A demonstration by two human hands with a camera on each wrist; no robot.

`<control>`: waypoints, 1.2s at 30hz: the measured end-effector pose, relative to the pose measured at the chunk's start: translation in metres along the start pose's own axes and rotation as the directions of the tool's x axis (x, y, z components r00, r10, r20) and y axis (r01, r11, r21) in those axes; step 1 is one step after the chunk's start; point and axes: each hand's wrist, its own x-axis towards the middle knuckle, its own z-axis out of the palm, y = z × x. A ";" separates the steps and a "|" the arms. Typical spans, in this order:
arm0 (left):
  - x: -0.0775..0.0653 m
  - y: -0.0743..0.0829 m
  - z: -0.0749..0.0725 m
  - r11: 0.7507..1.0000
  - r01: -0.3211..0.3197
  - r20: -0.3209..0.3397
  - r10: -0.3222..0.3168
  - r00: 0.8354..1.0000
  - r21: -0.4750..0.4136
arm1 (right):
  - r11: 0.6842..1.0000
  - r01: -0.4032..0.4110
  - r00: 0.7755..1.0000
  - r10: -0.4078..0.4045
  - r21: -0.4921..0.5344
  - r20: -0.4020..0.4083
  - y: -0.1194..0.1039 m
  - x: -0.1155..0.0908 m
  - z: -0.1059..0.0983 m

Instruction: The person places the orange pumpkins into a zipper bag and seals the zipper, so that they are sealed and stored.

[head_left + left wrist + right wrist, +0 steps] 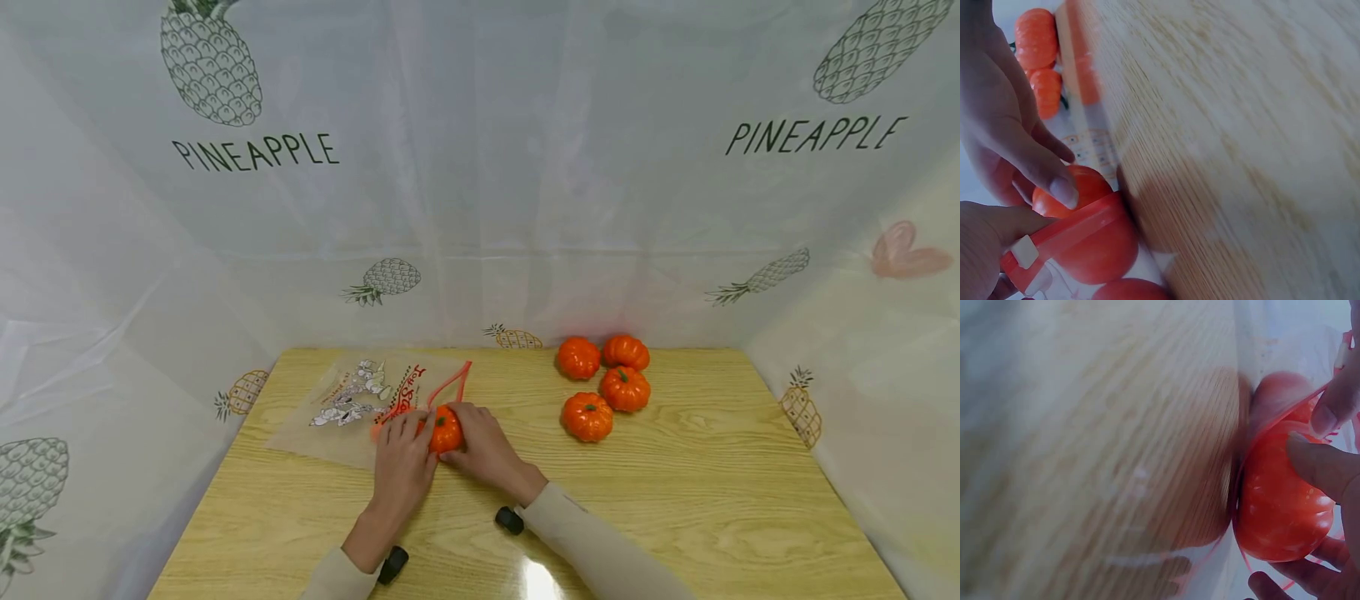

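Note:
A clear plastic bag point(330, 421) printed with cartoon figures and red lettering lies at the left of the table. Its red-edged mouth point(1079, 222) faces right. At that mouth my right hand point(487, 446) holds a small shiny orange pumpkin point(447, 431), thumb on one side and fingers round the other; the pumpkin is partly within the bag. My left hand point(402, 458) grips the bag's edge beside it, with the thumb over the red rim in the left wrist view. Another orange pumpkin point(1282, 394) shows through the plastic, farther inside the bag.
Several more orange pumpkins point(588, 417) stand grouped at the back right of the wooden table point(712, 500). Behind and beside the table hangs a pale sheet point(510, 167) with pineapple prints. A red strip point(450, 383) loops up from the bag's mouth.

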 end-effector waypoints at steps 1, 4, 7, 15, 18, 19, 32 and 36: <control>0.000 0.000 0.000 1.000 -0.002 0.000 0.002 1.000 0.004 | 1.000 0.009 1.000 -0.009 -0.001 0.002 0.000 0.001 0.000; 0.000 0.000 0.000 1.000 -0.005 -0.001 0.005 1.000 0.011 | 0.999 0.032 0.999 -0.031 -0.013 0.013 0.000 0.002 0.001; -0.001 0.000 0.001 1.000 -0.007 -0.001 0.007 1.000 0.012 | 0.999 0.042 0.999 -0.042 -0.033 0.020 0.000 0.002 0.001; -0.005 0.001 0.000 1.000 -0.005 -0.003 0.005 1.000 0.004 | 0.996 0.042 0.998 -0.045 -0.080 -0.040 0.008 -0.004 0.000; -0.005 0.000 0.000 1.000 0.001 0.001 -0.001 1.000 0.006 | 0.998 0.041 0.997 -0.044 -0.055 -0.063 0.010 -0.005 0.001; -0.005 0.000 0.000 1.000 0.002 0.001 -0.002 1.000 0.006 | 0.998 0.037 0.997 -0.040 -0.042 -0.066 0.010 -0.005 0.001; -0.001 0.000 0.001 1.000 -0.021 -0.037 0.020 0.999 -0.009 | 0.997 0.039 0.998 -0.041 -0.059 -0.038 -0.001 0.007 0.006; 0.000 0.000 0.000 1.000 -0.022 -0.030 0.021 0.999 -0.017 | 0.999 0.015 0.998 -0.018 -0.050 -0.067 -0.002 0.006 0.006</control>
